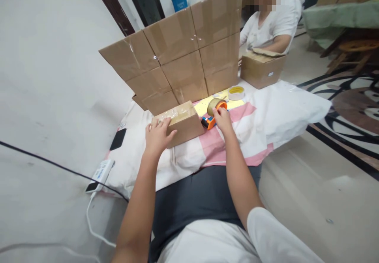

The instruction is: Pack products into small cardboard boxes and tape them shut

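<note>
A small brown cardboard box (186,129) lies in front of me on the cloth-covered table, its top covered with clear, shiny tape. My left hand (159,135) rests on the left end of this box, fingers spread over its upper edge and thumb apart on the near side. Just right of the box, my right hand (222,118) grips a tape dispenser (211,123) with orange and blue parts. The dispenser carries a roll of tape (213,105) and is tilted on the table. My right fingertips are partly hidden by the hand.
Behind the box stands a wall of stacked cardboard boxes (185,68). A loose tape roll (236,93) lies right of it. Across the table sits a person (271,26) by another box (262,69). A black phone (117,138) and power strip (102,172) lie left.
</note>
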Tool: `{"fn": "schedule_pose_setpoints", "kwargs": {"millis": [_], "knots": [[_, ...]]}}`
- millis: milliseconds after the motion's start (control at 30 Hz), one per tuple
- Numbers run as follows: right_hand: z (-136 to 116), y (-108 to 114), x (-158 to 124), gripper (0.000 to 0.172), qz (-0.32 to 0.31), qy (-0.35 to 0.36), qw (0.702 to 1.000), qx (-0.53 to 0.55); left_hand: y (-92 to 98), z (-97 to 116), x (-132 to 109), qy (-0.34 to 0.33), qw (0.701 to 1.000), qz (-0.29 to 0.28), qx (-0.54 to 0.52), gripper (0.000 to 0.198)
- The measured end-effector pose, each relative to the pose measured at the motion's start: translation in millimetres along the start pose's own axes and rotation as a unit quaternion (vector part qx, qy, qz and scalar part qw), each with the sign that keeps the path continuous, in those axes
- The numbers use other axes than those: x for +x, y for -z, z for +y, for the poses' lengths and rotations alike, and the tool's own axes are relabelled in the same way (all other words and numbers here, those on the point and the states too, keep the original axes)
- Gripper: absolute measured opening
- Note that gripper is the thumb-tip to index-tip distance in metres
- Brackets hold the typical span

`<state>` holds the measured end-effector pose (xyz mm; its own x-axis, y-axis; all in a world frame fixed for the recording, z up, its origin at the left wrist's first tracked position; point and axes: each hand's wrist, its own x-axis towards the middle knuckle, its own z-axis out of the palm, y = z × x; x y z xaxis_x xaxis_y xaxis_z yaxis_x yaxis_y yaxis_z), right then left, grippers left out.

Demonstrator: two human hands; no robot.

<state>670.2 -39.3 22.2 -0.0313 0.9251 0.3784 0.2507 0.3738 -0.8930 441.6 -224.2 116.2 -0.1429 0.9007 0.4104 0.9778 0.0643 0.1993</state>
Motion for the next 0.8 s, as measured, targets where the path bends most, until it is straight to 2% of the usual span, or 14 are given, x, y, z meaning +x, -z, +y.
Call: {"fn": "schedule_pose_setpoints", "kwargs": {"millis": [133, 267, 400, 533, 600, 667, 800], "knots": [[1.3, -5.0, -1.9, 0.035, 0.020, 0.015, 0.999, -0.024, -1.1, 14.9, -7.4, 0.012, 1.000, 0.008, 0.011, 0.052], [5.7, -11.6, -2.1, 0.027, 0.001, 0.002, 1.000, -0.012, -1.5, 30.5, -12.5, 0.009, 1.000, 0.000, 0.013, 0.055], [8.6, -15.4, 1.4, 0.029, -0.011, -0.009, 1.000, -0.009, -7.2, 45.5, -18.9, -0.010, 0.997, 0.069, 0.015, 0.051], [3.6, -15.1, -0.8, 0.038, 0.061, -0.022, 0.997, 0.028, -29.8, 67.2, -31.8, -0.050, 0.991, 0.114, -0.040, 0.033], [-0.9, -13.0, -5.8, 0.044, 0.071, -0.027, 0.994, 0.076, -44.6, 79.3, -38.2, -0.085, 0.989, 0.103, -0.071, 0.031], [-5.0, -9.9, -12.6, 0.050, 0.046, -0.016, 0.991, 0.122, -56.5, 89.8, -41.9, -0.110, 0.987, 0.080, -0.084, 0.034], [-8.6, -3.7, -26.9, 0.061, -0.018, 0.003, 0.985, 0.173, -63.3, 100.1, -41.4, -0.135, 0.985, 0.052, -0.093, 0.040]]}}
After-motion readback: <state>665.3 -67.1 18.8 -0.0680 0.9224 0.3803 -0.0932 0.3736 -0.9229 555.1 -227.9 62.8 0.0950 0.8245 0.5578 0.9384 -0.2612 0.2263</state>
